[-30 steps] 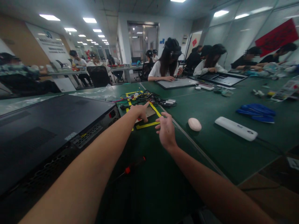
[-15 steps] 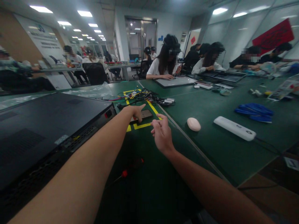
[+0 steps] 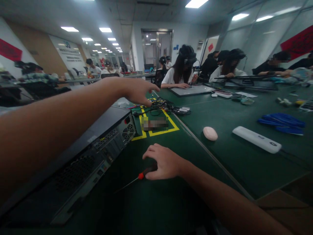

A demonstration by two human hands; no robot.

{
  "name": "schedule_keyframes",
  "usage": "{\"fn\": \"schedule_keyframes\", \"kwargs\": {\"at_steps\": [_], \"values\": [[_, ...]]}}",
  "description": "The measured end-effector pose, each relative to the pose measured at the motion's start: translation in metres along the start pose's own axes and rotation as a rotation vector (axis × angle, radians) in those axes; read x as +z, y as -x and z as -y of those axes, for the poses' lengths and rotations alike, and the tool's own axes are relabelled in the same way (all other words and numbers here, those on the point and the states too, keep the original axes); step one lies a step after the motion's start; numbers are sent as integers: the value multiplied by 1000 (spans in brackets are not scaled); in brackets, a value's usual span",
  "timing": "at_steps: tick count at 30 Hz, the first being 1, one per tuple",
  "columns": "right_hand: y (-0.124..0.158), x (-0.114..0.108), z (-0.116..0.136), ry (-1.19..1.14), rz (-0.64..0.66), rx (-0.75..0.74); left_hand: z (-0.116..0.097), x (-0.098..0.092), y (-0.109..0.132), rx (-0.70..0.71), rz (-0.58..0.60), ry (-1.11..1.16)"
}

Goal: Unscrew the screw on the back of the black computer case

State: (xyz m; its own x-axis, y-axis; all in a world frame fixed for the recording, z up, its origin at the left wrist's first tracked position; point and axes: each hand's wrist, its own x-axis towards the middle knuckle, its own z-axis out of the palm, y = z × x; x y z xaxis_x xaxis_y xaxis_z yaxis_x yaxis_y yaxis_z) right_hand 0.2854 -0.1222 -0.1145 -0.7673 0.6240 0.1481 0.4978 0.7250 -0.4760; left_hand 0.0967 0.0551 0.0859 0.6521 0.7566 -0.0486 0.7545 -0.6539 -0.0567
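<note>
My left hand [image 3: 139,91] hangs over the far part of the green table, fingers apart and holding nothing, near a bundle of black cables [image 3: 162,103]. Nearer to me, my right hand [image 3: 162,161] is spread over the handle of a screwdriver [image 3: 141,176] with a red collar; the fingers are apart around the handle, which is partly hidden. A computer case [image 3: 107,143] lies at the left, its rear ports and fan facing right. Yellow tape [image 3: 165,132] marks the table, with a blurred flat object [image 3: 156,124] inside it.
Right of my hands lie a pale oval object [image 3: 210,133], a white power strip [image 3: 256,139] and blue cloth [image 3: 282,122]. Across the table a person [image 3: 179,70] works on a flat panel [image 3: 192,90]. Other people sit farther back.
My left hand has lifted off the flat object and risen toward the upper left. My right hand has come down to the screwdriver, its fingers spreading. The view has shifted.
</note>
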Motion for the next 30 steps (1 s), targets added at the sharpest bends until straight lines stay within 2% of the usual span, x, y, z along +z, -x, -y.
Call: {"fn": "schedule_keyframes", "kwargs": {"at_steps": [2, 5, 9, 13, 16, 20, 24, 30], "values": [[-1, 3, -1, 28, 79, -20, 8, 3, 30, -30, -3, -23], [-3, 6, -6, 41, 151, 5, 21, 20, 74, -48, -18, -59], [-5, 3, -8, -7, 193, 13, 38, 48, 107, -82, -86, -21], [-8, -8, 6, -68, 213, 17, 47, 70, 109, -72, -142, 65], [-14, -19, 27, -224, 222, 26, 45, 82, 103, -58, -169, 126], [-26, -23, 54, -398, 163, -15, 39, 95, 96, -40, -191, 197], [-36, -9, 63, -637, 79, 19, 38, 104, 94, -61, -237, 272], [-39, 22, 45, -876, -30, 177, 36, 106, 96, -116, -253, 242]]}}
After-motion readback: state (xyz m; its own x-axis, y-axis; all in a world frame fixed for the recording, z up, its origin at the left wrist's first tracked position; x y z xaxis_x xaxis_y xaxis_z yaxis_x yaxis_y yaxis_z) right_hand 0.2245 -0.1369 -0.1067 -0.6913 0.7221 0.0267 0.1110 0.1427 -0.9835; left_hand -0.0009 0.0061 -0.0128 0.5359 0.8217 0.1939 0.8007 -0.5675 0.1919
